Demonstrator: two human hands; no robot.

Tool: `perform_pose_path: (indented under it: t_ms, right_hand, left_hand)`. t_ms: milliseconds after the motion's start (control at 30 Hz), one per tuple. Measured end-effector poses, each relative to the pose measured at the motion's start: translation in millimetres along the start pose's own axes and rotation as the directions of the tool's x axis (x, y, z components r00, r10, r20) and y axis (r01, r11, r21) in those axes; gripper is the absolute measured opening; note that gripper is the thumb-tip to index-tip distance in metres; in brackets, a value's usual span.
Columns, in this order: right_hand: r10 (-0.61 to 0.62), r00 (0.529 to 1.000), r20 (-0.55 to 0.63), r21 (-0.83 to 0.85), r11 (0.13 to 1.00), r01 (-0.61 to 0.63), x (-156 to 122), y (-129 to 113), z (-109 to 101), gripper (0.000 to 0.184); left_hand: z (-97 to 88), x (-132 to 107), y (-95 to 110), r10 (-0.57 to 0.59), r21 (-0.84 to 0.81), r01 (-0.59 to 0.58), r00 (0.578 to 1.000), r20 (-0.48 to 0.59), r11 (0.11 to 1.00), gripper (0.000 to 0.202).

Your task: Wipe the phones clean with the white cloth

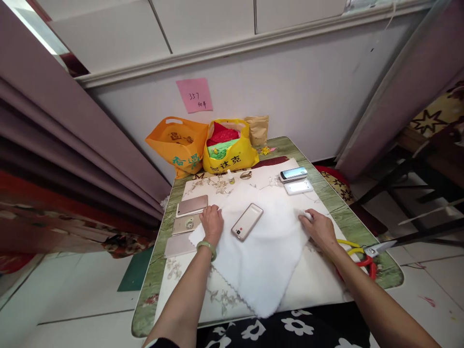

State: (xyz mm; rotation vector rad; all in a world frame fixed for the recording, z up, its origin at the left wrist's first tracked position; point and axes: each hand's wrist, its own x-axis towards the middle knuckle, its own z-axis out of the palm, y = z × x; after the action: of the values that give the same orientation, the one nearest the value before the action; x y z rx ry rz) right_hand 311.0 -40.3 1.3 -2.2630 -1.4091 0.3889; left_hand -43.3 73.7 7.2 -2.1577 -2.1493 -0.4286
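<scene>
A white cloth (pixel 261 270) with a zigzag edge lies spread like a diamond on the table. Near its middle rests a gold smartphone (pixel 247 221), back side up and tilted. My left hand (pixel 212 223), a green bangle on its wrist, lies palm down on the cloth's left part, fingertips beside the phones on the left. My right hand (pixel 319 227) pinches the cloth's right corner between thumb and fingers, and a bit of fabric stands up there.
Along the left lie a rose-gold phone (pixel 194 205), a gold phone (pixel 184 224) and a pale phone (pixel 177 245). Two more phones (pixel 295 174) lie back right. Scissors (pixel 369 253) are by my right forearm. An orange bag (pixel 181 145) and yellow bag (pixel 232 154) stand behind.
</scene>
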Motion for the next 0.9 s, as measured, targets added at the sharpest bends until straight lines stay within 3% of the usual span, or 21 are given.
perform_pose_path:
  t_ms: [167,267,333,400,500,633,700,800,900]
  right_hand:
    - [0.015,0.999,-0.047,0.021,1.000,-0.014,6,-9,12,0.038]
    - [0.036,0.997,-0.068,0.064,0.997,-0.031,3,-5,14,0.044]
    - [0.064,0.995,-0.075,0.127,0.990,-0.054,0,1,14,0.047]
    - [0.107,0.992,-0.065,0.217,0.972,-0.091,-2,7,14,0.048]
    - [0.155,0.987,-0.032,0.328,0.935,-0.136,-4,11,13,0.045]
    - [0.163,0.985,-0.063,0.424,0.898,-0.122,-7,6,12,0.042]
    - [0.161,0.978,-0.130,0.487,0.870,-0.079,-11,-4,10,0.041]
    - [0.112,0.970,-0.216,0.558,0.829,0.029,-23,-34,8,0.039]
    - [-0.077,0.987,-0.140,0.608,0.780,0.147,-40,-75,9,0.038]
  left_hand:
    - [-12.7,-6,2,-0.064,0.000,0.064,0.996,-0.055,0.998,0.021]
    - [-21.8,-27,16,0.043,-0.103,-0.052,0.995,-0.093,0.993,0.034]
    - [-25.3,-46,28,0.136,-0.187,-0.137,0.991,-0.021,0.973,0.040]
    - [-27.6,-61,39,0.152,-0.195,-0.137,0.986,0.065,0.971,0.054]
    - [-32.9,-69,53,0.160,-0.167,-0.135,0.976,0.146,0.977,0.041]
    - [-43.4,-73,63,0.181,-0.181,-0.154,0.973,0.142,0.971,0.032]
    - [-44.2,-82,65,0.212,-0.212,-0.180,0.968,0.136,0.960,0.039]
    - [-36.9,-99,61,0.243,-0.282,-0.191,0.956,0.163,0.940,0.066]
    - [-26.9,-110,51,0.262,-0.328,-0.205,0.955,0.141,0.922,0.089]
